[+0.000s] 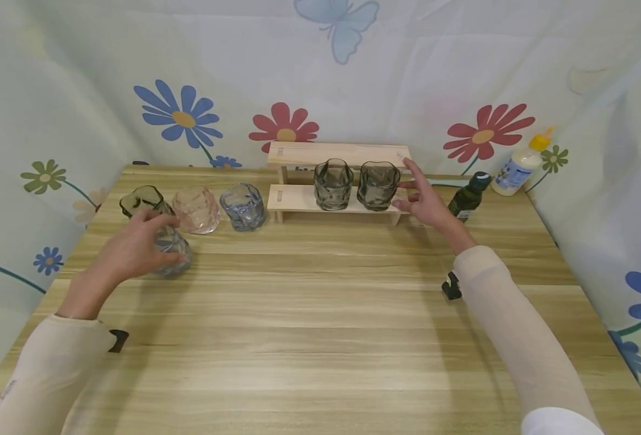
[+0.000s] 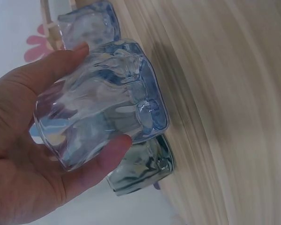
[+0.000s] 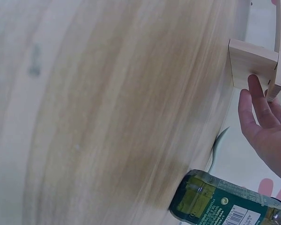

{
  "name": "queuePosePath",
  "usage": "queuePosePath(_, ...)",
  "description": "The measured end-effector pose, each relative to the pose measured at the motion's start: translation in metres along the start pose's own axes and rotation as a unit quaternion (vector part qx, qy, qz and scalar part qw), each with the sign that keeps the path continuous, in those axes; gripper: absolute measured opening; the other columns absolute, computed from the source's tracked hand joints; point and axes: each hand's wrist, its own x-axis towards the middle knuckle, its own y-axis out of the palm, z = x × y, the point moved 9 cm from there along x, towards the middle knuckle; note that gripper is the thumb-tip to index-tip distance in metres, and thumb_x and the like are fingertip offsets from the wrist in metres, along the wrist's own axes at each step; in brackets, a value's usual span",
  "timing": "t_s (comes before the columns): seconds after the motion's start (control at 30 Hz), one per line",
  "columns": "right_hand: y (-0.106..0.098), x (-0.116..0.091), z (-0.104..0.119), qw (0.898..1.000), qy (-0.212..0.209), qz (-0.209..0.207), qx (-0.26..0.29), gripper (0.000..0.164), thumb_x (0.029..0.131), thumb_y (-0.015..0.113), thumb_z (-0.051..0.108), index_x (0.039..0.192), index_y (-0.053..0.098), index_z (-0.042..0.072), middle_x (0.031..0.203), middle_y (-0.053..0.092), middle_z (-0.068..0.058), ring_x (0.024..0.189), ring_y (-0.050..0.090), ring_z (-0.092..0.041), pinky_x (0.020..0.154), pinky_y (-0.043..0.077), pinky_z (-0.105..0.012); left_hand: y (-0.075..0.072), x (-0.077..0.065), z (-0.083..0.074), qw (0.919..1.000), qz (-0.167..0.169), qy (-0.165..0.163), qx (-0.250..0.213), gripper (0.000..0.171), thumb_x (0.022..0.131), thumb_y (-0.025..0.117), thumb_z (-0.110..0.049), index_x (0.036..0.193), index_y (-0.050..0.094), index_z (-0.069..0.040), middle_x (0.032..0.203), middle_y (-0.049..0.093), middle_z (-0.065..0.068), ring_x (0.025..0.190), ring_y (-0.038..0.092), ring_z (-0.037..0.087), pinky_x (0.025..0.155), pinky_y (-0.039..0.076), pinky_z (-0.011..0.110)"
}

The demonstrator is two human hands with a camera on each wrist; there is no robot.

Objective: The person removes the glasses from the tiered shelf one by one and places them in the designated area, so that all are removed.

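My left hand (image 1: 127, 248) grips a clear, bluish glass tumbler (image 2: 103, 101) round its side, thumb and fingers on opposite faces, tilted in the left wrist view. Behind that hand stands a smoky green tumbler (image 1: 145, 196); a pink tumbler (image 1: 196, 210) and a blue tumbler (image 1: 244, 208) follow to its right. My right hand (image 1: 426, 202) is at the right end of a two-tier wooden rack (image 1: 342, 154), fingers spread against its end. Two dark grey tumblers, a left one (image 1: 333, 186) and a right one (image 1: 379, 186), sit on the lower tier, the latter beside my right fingertips.
Right of the rack stand a dark green bottle (image 1: 468, 194) and a white bottle with a yellow cap (image 1: 518, 166). A flower-printed curtain (image 1: 396, 66) rises behind the wooden table (image 1: 309, 338) and along both sides.
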Motion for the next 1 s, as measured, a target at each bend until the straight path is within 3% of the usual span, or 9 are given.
queuePosePath(0.17, 0.001, -0.009, 0.019, 1.0, 0.002, 0.009, 0.003, 0.093, 0.095, 0.064, 0.002, 0.162, 0.004, 0.022, 0.163, 0.022, -0.022, 0.11, 0.059, -0.044, 0.067, 0.044, -0.028, -0.001, 0.0, 0.013, 0.9998, 0.001, -0.019, -0.002, 0.074, 0.08, 0.083, -0.033, 0.138, 0.049, -0.003, 0.137, 0.031, 0.04, 0.112, 0.047, 0.058, 0.08, 0.044, 0.068)
queuePosePath(0.27, 0.001, -0.012, 0.025, 1.0, 0.001, 0.012, 0.002, 0.092, 0.095, 0.064, 0.002, 0.162, 0.004, 0.021, 0.161, 0.024, -0.025, 0.1, 0.061, -0.04, 0.065, 0.044, -0.027, 0.0, -0.001, 0.022, 0.9994, 0.004, -0.035, 0.004, 0.076, 0.08, 0.082, -0.034, 0.139, 0.046, -0.002, 0.14, 0.027, 0.043, 0.112, 0.047, 0.062, 0.08, 0.044, 0.07)
queuePosePath(0.4, 0.0, -0.009, 0.022, 1.0, 0.003, 0.009, 0.006, 0.093, 0.095, 0.064, 0.001, 0.162, 0.004, 0.021, 0.157, 0.031, -0.028, 0.079, 0.059, -0.035, 0.064, 0.044, -0.03, 0.0, 0.0, 0.032, 0.9989, -0.006, -0.047, 0.009, 0.075, 0.08, 0.083, -0.034, 0.137, 0.047, -0.002, 0.137, 0.029, 0.044, 0.105, 0.05, 0.06, 0.076, 0.045, 0.068)
queuePosePath(0.53, 0.0, -0.002, 0.007, 1.0, 0.004, 0.004, 0.004, 0.095, 0.095, 0.065, 0.003, 0.162, 0.004, 0.027, 0.156, 0.034, -0.025, 0.07, 0.056, -0.03, 0.063, 0.044, -0.033, -0.001, 0.0, 0.039, 0.9984, -0.016, -0.051, 0.015, 0.077, 0.08, 0.083, -0.034, 0.139, 0.046, -0.002, 0.133, 0.032, 0.042, 0.101, 0.051, 0.056, 0.073, 0.045, 0.065)
queuePosePath(0.8, -0.001, 0.002, -0.004, 1.0, -0.007, -0.005, -0.01, 0.096, 0.095, 0.067, 0.009, 0.161, 0.003, 0.037, 0.157, 0.035, -0.021, 0.079, 0.06, -0.023, 0.063, 0.045, -0.03, -0.004, -0.002, 0.047, 0.998, -0.024, -0.052, 0.025, 0.08, 0.079, 0.084, -0.035, 0.14, 0.045, -0.002, 0.129, 0.035, 0.043, 0.096, 0.05, 0.054, 0.07, 0.044, 0.062)
queuePosePath(0.9, -0.001, 0.002, -0.003, 1.0, -0.009, -0.004, -0.007, 0.095, 0.095, 0.067, 0.009, 0.161, 0.003, 0.037, 0.156, 0.036, -0.022, 0.081, 0.062, -0.028, 0.063, 0.045, -0.029, -0.006, -0.002, 0.047, 0.998, -0.027, -0.051, 0.024, 0.077, 0.079, 0.084, -0.034, 0.139, 0.046, -0.003, 0.127, 0.035, 0.043, 0.094, 0.05, 0.053, 0.068, 0.044, 0.061)
queuePosePath(1.0, -0.001, 0.002, -0.002, 1.0, -0.014, -0.004, -0.003, 0.095, 0.095, 0.066, 0.008, 0.161, 0.004, 0.037, 0.158, 0.033, -0.021, 0.093, 0.062, -0.036, 0.064, 0.045, -0.029, -0.007, -0.002, 0.047, 0.9979, -0.033, -0.05, 0.024, 0.075, 0.079, 0.084, -0.033, 0.137, 0.047, -0.004, 0.126, 0.035, 0.042, 0.093, 0.049, 0.053, 0.066, 0.044, 0.06)
